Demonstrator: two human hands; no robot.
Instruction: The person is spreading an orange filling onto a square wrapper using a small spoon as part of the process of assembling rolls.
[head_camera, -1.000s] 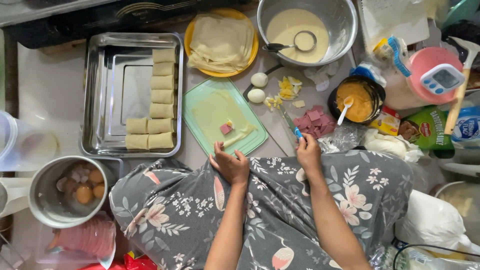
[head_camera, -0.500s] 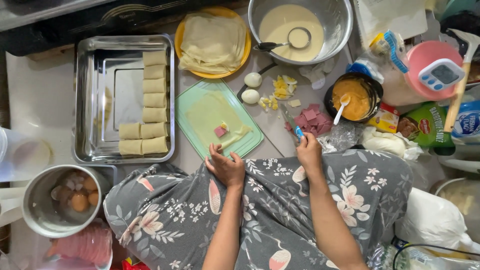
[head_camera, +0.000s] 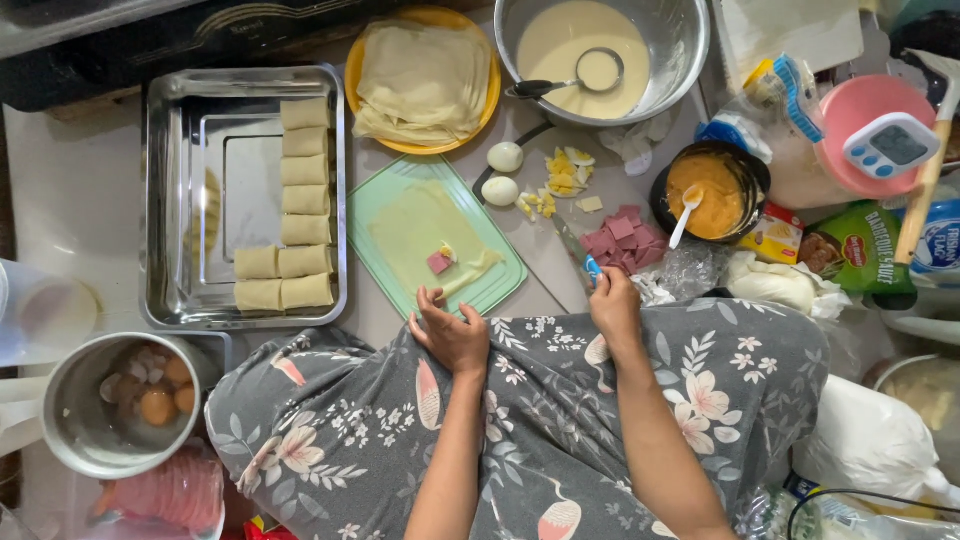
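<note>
My left hand (head_camera: 452, 335) rests with fingers spread on the grey flowered cloth (head_camera: 520, 420) over my lap, just below the green tray (head_camera: 385, 200). A thin wrapper (head_camera: 420, 225) lies on that tray with a pink meat piece and a bit of egg (head_camera: 441, 260) on it. My right hand (head_camera: 614, 305) grips a blue-handled knife (head_camera: 580, 255), its blade pointing up-left beside a pile of pink meat squares (head_camera: 620, 235). Two peeled eggs (head_camera: 503, 172) and chopped egg (head_camera: 562, 175) lie near it.
A steel tray (head_camera: 170, 200) at left holds several rolled wrappers. At the back are an orange plate of wrappers (head_camera: 425, 75) and a batter bowl with a ladle (head_camera: 600, 55). An orange sauce bowl (head_camera: 708, 190), packets and a timer crowd the right. A pot of eggs (head_camera: 120, 400) sits at lower left.
The view has drifted slightly. My left hand has slid a little down and left on the cloth. My right hand stays on the knife in the same spot.
</note>
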